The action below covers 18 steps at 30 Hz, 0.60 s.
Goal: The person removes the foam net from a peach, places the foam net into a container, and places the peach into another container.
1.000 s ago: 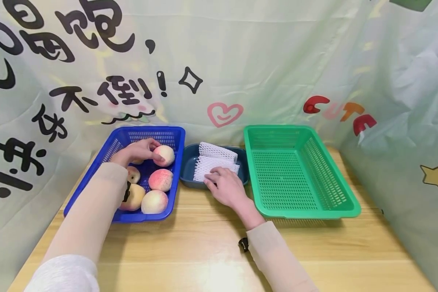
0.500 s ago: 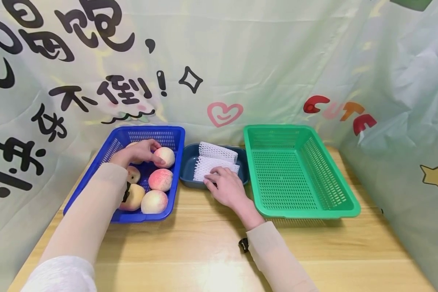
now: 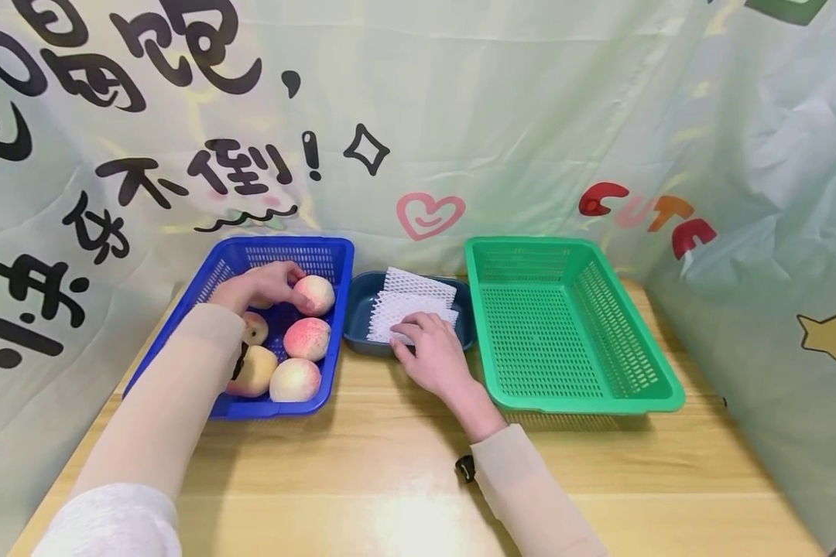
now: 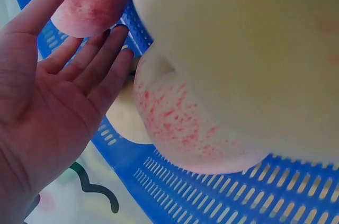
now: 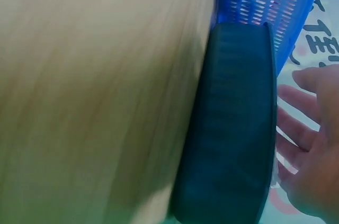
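Note:
My left hand (image 3: 265, 285) reaches into the blue basket (image 3: 341, 333) and holds a pale pink peach (image 3: 315, 295), thumb on its near side. In the left wrist view that peach (image 4: 95, 4) sits at the top, between thumb and fingers. Below it in the basket lie a redder peach (image 3: 307, 339), a pale peach (image 3: 295, 380), a yellowish fruit (image 3: 256, 371) and others partly behind the arm. My right hand (image 3: 432, 357) rests its fingers on white foam nets (image 3: 397, 309) in a dark blue tray (image 3: 362, 298). Its fingers are loosely bent, their tips partly hidden.
To the right stands a green basket (image 3: 539, 333) with a slotted bottom. The wooden table (image 3: 390, 464) runs in front of the containers. A printed curtain (image 3: 529, 116) hangs close behind and on both sides.
The foam nets have shifted slightly under the right hand, their upper edges a little higher. Both hands stay nearly in place, the left still holding the peach. The head view tilts slightly.

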### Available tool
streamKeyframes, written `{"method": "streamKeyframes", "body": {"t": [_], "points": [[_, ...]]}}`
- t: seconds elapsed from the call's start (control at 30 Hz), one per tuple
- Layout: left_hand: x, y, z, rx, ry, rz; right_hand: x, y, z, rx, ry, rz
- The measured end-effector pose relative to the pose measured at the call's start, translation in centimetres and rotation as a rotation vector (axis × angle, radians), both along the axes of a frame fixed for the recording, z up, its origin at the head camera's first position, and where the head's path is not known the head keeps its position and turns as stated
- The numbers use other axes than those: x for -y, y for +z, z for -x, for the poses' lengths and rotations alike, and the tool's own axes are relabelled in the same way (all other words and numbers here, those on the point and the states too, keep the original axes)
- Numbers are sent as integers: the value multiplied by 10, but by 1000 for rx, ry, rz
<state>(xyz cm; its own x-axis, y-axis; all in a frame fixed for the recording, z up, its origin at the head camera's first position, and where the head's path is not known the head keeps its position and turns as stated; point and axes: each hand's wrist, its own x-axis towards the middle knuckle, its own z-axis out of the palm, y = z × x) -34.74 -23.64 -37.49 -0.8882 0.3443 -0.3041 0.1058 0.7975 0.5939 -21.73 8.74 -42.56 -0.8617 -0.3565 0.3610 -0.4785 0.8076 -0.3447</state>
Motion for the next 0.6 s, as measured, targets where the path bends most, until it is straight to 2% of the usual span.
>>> {"method": "streamKeyframes", "body": {"t": [0.17,0.37,0.47,0.6], "points": [[-1,7,4,-40,-24,45,-4,11,1,-64,0,78],[-5,27,6,-122,-33,67,-22,42,-4,-166,18,185],[-3,43,-3,-191,-16,80,-35,60,-7,-190,23,211],[-1,67,-21,-306,24,76,-61,83,-9,-209,5,217]]}}
